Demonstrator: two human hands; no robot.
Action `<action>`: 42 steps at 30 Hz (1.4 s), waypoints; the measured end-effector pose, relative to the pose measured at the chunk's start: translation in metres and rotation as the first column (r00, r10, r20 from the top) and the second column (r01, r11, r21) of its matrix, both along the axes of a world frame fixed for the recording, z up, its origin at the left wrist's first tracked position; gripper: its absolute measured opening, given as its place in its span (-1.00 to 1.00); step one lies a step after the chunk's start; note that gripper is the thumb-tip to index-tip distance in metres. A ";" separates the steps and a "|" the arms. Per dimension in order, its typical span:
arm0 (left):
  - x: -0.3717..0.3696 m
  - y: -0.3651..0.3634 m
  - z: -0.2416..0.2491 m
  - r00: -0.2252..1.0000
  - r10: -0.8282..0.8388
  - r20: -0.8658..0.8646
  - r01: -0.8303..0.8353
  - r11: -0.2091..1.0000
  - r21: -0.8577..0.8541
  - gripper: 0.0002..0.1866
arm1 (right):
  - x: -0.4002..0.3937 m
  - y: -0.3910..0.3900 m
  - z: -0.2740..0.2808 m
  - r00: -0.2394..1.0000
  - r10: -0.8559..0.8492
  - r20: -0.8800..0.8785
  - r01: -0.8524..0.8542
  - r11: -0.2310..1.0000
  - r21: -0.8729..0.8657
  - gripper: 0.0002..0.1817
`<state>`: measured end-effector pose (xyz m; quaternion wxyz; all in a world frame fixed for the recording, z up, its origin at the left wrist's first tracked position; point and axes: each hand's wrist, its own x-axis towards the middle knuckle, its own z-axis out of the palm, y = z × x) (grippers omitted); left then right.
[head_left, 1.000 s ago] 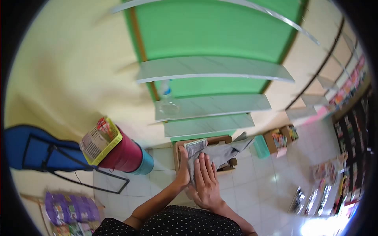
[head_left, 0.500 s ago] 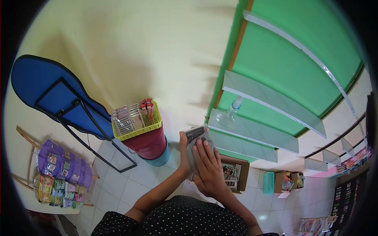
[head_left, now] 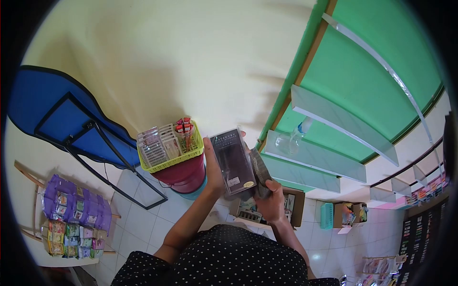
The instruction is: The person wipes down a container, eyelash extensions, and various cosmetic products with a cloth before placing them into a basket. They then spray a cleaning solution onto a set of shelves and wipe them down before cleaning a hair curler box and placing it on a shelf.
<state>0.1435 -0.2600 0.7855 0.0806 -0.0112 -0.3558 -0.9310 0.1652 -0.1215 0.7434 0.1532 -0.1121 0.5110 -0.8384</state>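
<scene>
A flat, dark box with a clear cover [head_left: 232, 164] stands tilted in front of me, with pale lettering at its top and a round gold sticker low on its face. My left hand [head_left: 214, 169] is closed around its left edge, and fingertips show past the top right. Beside the box's right edge, my right hand [head_left: 271, 202] is closed on a grey cloth [head_left: 259, 172], thumb on top. The cloth lies against or just behind the box's side; their exact contact is hidden.
Left of the box, a yellow basket [head_left: 174, 163] of clear cases sits on a maroon bucket [head_left: 186, 177]. A spray bottle [head_left: 291, 139] stands on a marble-look shelf [head_left: 319, 161] at right. Below is a cardboard box [head_left: 297, 209]; a blue folding board [head_left: 62, 109] leans left.
The cloth has come off the box's front, moving right and down with my right hand. The box's face now shows, and my left hand has shifted slightly left.
</scene>
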 end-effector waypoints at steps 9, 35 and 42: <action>-0.003 -0.032 -0.010 0.997 -0.023 -0.077 0.023 1.000 -0.004 -0.12 | 0.008 -0.008 -0.029 0.760 -0.030 -0.649 0.466 0.722 0.512 -0.69; 0.010 -0.071 -0.008 0.978 0.074 -0.198 -0.100 0.987 -0.127 -0.13 | 0.052 -0.069 0.148 -0.282 0.030 -0.959 0.667 0.725 -0.174 -0.76; 0.009 -0.071 -0.006 0.975 0.084 -0.207 -0.121 0.978 -0.170 -0.11 | 0.051 -0.057 0.153 -0.271 0.170 -0.948 0.532 0.847 0.000 -0.67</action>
